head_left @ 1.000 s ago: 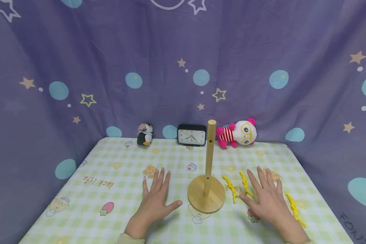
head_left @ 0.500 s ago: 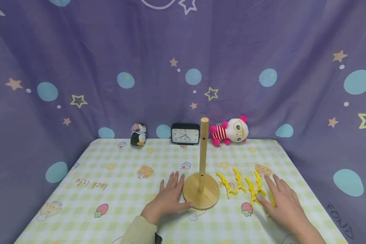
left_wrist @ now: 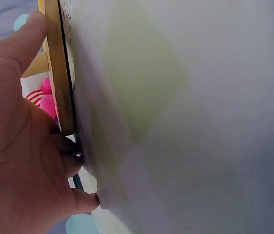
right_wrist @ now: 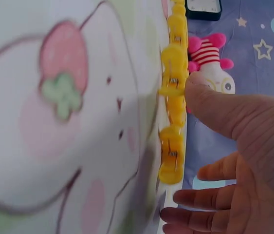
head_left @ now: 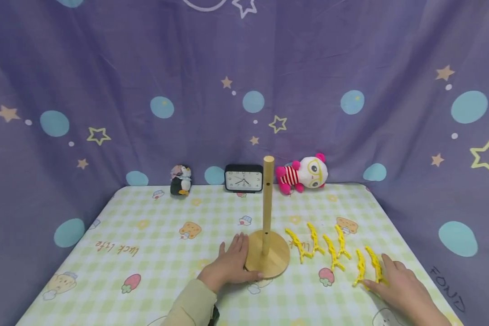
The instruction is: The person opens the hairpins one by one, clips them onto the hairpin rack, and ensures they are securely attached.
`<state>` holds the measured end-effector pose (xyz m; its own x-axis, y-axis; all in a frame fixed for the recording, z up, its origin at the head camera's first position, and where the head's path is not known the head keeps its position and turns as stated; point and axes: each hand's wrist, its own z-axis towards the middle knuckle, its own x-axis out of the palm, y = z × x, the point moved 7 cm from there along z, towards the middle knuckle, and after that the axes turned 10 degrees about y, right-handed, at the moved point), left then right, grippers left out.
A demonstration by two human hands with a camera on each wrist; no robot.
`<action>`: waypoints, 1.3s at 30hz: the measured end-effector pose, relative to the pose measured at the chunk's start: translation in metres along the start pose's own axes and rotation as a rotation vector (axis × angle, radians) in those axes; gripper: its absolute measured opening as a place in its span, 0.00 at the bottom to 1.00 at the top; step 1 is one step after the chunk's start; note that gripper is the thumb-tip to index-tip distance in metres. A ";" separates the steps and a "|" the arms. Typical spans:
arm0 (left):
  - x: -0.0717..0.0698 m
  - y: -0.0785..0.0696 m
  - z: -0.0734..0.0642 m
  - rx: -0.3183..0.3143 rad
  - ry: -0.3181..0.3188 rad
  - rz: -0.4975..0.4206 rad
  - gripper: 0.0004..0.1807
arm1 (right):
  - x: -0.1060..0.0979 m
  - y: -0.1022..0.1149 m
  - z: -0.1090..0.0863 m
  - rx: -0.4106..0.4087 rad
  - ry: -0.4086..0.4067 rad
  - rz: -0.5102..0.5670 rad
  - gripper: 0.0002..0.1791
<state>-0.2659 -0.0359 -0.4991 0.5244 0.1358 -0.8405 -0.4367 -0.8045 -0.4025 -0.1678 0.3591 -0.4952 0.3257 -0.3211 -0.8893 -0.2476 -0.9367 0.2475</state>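
Observation:
A wooden stand has a round base (head_left: 278,258) and an upright post (head_left: 267,203) with small dark holes. My left hand (head_left: 229,263) holds the base at its left rim, thumb at the near edge and fingers along the far side; the left wrist view shows the thumb (left_wrist: 22,41) against the rim. Right of the stand lie several yellow plastic clips (head_left: 296,244) with small metal springs, grouped in pairs. My right hand (head_left: 403,286) is beside the nearest pair of clips (head_left: 376,262), its thumb at their lower ends and its fingers extended on their right side.
Along the back edge stand a penguin figure (head_left: 181,180), a black alarm clock (head_left: 243,178) and a pink-and-white panda plush (head_left: 303,174) lying on its side. A checked cloth (head_left: 155,271) covers the table, and a purple curtain (head_left: 203,54) hangs around it.
My left hand has moved right to the stand's base. My right hand has moved right, off the middle clips to the nearest pair, uncovering more clips. The head view has shifted slightly right.

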 end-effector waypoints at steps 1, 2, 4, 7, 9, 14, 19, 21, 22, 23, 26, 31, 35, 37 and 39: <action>0.000 0.000 0.000 -0.001 -0.001 0.000 0.64 | 0.000 -0.003 0.000 -0.004 0.006 -0.003 0.69; 0.000 0.000 0.000 -0.001 -0.003 -0.001 0.64 | 0.001 -0.005 0.000 -0.005 0.014 -0.004 0.68; 0.000 0.000 0.000 -0.003 -0.008 0.000 0.64 | 0.000 -0.009 0.000 -0.014 0.023 -0.006 0.66; -0.001 -0.001 -0.001 -0.009 -0.014 0.000 0.64 | -0.002 -0.011 0.000 -0.044 0.024 -0.003 0.58; -0.001 -0.001 -0.002 -0.016 -0.016 0.000 0.64 | -0.002 -0.010 -0.001 -0.055 0.027 -0.003 0.53; -0.001 -0.001 -0.002 -0.023 -0.013 0.004 0.64 | 0.000 -0.010 -0.003 -0.025 0.027 -0.022 0.40; 0.000 -0.002 -0.003 -0.025 -0.012 0.003 0.63 | 0.001 -0.008 -0.002 0.020 0.005 -0.013 0.41; 0.000 -0.002 -0.003 -0.027 -0.013 0.007 0.64 | 0.002 -0.008 -0.001 0.026 -0.006 -0.013 0.41; 0.000 -0.002 -0.003 -0.027 -0.014 0.008 0.64 | 0.002 -0.008 0.000 0.031 -0.007 -0.014 0.40; 0.000 -0.002 -0.003 -0.028 -0.015 0.011 0.64 | 0.002 -0.008 0.000 0.032 -0.010 -0.015 0.40; 0.001 -0.002 -0.003 -0.032 -0.015 0.009 0.64 | 0.002 -0.009 0.003 0.034 -0.014 -0.030 0.37; 0.001 -0.003 -0.003 -0.039 -0.013 0.005 0.64 | 0.000 -0.013 0.004 0.058 -0.008 -0.025 0.37; 0.000 -0.004 -0.001 -0.038 -0.012 0.016 0.64 | -0.007 -0.015 -0.001 0.073 -0.022 0.026 0.37; 0.001 -0.003 -0.001 -0.042 -0.009 0.020 0.64 | -0.012 -0.013 -0.003 0.080 -0.043 0.054 0.36; 0.001 -0.003 -0.001 -0.047 -0.004 0.024 0.64 | -0.018 -0.010 -0.004 0.075 -0.088 0.076 0.35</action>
<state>-0.2634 -0.0344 -0.4987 0.5110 0.1186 -0.8514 -0.4140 -0.8340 -0.3647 -0.1672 0.3739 -0.4799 0.2232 -0.3745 -0.9000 -0.3373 -0.8959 0.2891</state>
